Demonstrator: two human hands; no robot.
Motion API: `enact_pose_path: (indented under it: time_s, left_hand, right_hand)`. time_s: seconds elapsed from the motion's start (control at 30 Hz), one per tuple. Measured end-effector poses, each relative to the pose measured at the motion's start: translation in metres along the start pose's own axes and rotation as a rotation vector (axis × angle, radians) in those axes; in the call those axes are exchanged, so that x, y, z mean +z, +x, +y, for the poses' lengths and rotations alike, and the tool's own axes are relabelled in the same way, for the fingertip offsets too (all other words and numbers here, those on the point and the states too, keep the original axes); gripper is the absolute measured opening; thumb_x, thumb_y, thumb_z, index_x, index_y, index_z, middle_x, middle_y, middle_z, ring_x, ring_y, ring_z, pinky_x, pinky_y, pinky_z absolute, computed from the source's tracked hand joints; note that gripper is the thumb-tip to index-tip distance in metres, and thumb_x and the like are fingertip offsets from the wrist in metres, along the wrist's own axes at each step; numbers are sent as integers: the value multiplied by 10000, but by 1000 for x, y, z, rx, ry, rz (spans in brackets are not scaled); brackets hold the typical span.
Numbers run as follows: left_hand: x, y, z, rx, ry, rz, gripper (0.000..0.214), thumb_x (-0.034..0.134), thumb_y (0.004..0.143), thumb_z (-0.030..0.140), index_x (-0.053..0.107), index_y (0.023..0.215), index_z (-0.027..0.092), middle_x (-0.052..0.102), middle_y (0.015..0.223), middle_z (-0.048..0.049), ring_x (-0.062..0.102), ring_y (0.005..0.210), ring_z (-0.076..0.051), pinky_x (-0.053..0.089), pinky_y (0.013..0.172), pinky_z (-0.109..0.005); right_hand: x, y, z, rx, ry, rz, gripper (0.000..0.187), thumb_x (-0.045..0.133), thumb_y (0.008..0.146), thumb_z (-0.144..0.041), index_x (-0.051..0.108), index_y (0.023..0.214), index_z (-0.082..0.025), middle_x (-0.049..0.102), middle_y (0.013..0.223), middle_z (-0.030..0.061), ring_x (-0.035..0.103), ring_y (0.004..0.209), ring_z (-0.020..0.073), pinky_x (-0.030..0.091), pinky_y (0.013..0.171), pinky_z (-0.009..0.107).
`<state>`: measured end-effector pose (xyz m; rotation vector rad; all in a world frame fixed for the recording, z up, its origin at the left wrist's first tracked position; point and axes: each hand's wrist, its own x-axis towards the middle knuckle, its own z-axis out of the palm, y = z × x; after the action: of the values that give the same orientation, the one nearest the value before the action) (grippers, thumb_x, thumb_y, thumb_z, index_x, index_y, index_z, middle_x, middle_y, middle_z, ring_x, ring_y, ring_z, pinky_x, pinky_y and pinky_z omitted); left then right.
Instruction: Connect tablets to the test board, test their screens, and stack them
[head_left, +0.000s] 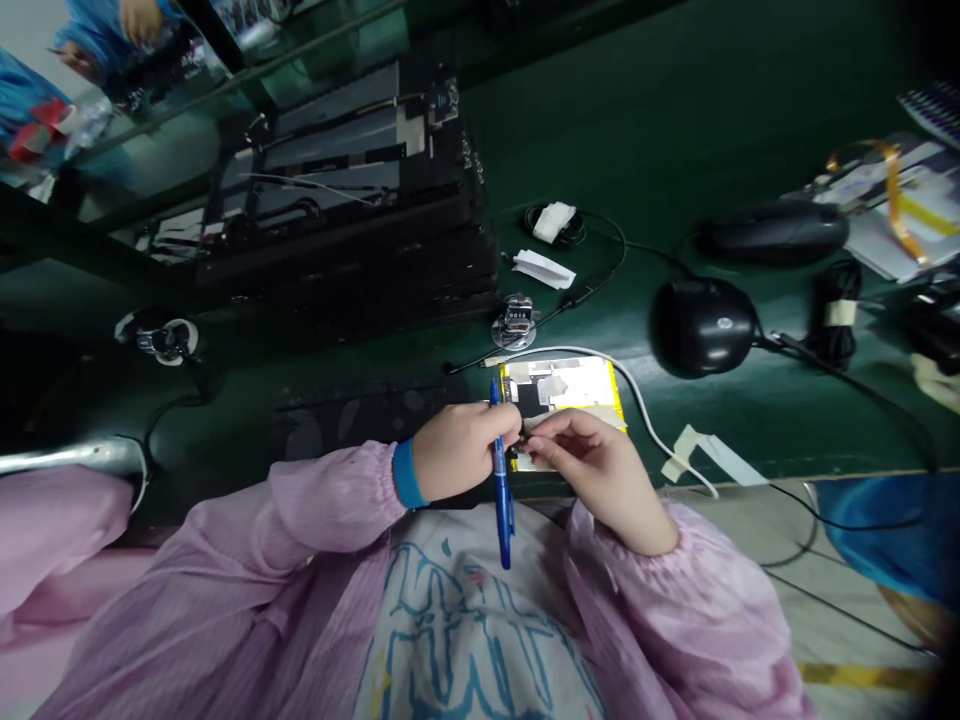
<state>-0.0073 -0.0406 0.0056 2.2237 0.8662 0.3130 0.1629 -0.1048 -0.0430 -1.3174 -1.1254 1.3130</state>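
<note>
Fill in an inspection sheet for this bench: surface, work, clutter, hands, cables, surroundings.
Surface: dark green tabletop, glossy.
Work: silver-and-yellow pack, flat on the tabletop near its front edge; blue pen at the left hand.
Clutter: black stack, counter, folded paper, rounded black device.
Hands: left holds the pen, its fingers curled beside the pack; right hand has thumb and finger close together over the pack; what lies between them is too small to tell.
Cables: white cable curving around the pack; taped black bundle at right.
Surroundings: another person's blue sleeve, far left; pink sleeve, near left.
</note>
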Motion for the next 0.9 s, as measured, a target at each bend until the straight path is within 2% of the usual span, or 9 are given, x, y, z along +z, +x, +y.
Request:
enact_pose_path:
  time_s: [0.13, 0.23, 0.3, 0.53, 0.7, 0.9]
  left_hand:
    - [3, 2, -3, -125, 55, -41, 141, 425, 783, 74, 449, 698, 184, 533, 660, 5, 514, 621, -126, 374, 596, -237]
    - [7, 6, -4, -184, 100, -40, 140, 426, 810, 113, 430, 693, 189, 504, 648, 5, 486, 603, -131, 353, 584, -250]
    - [9, 9, -5, -215, 118, -34, 153, 420, 835, 135, 423, 693, 192, 488, 633, 8, 471, 589, -132, 340, 577, -255]
    - [10, 16, -11, -247, 47, -47, 157, 462, 808, 94, 431, 687, 190, 466, 599, 32, 447, 562, -105, 317, 548, -238]
    - [8, 19, -11, -255, 51, -73, 185, 478, 780, 59, 401, 675, 191, 439, 580, 41, 431, 541, -98, 294, 532, -243]
    - [7, 21, -11, -278, 44, -100, 185, 464, 774, 49, 398, 678, 192, 461, 587, 37, 465, 550, -105, 306, 537, -246]
  right_hand:
    - [-8, -1, 5, -306, -468, 131, 125, 590, 885, -283, 650, 816, -197, 693, 788, 38, 633, 705, 160, 522, 643, 302]
    - [-10, 1, 11, -522, -701, 96, 108, 566, 899, -214, 670, 915, -193, 698, 907, 63, 616, 861, 202, 513, 768, 365]
    - [-10, 1, 16, -594, -803, 73, 146, 565, 896, -191, 674, 994, -183, 692, 990, 80, 593, 909, 220, 508, 790, 387]
    - [-10, -3, 28, -655, -994, 34, 239, 531, 911, -178, 653, 1115, -151, 670, 1081, 106, 554, 989, 243, 495, 829, 408]
    - [-11, -5, 29, -751, -1012, 21, 301, 521, 900, -128, 612, 1186, -106, 675, 1102, 125, 558, 1034, 253, 496, 840, 401]
    - [-14, -7, 28, -761, -1042, -30, 337, 502, 907, -117, 577, 1233, -80, 673, 1123, 136, 555, 1082, 265, 493, 857, 405]
